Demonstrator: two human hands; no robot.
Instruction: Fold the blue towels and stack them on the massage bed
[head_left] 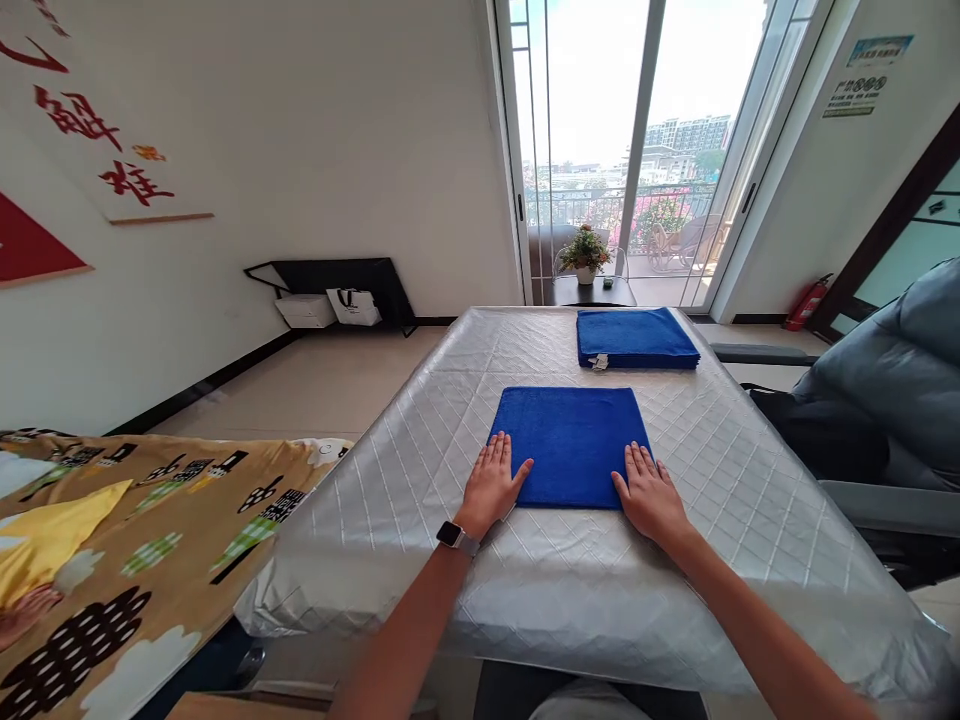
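Note:
A blue folded towel lies flat on the silver quilted table cover in front of me. My left hand rests on its left edge, palm down, fingers stretched out and thumb spread. On the right edge lies my right hand, also flat with its fingers extended. Neither hand grips anything. Farther back on the cover sits a stack of folded blue towels, with a small white tag at its front left corner. A watch is on my left wrist.
To the left is a surface with a patterned tan cloth, where another person's hand shows beside yellow fabric. A grey padded chair stands at the right. Behind the table are a potted plant and sliding glass doors.

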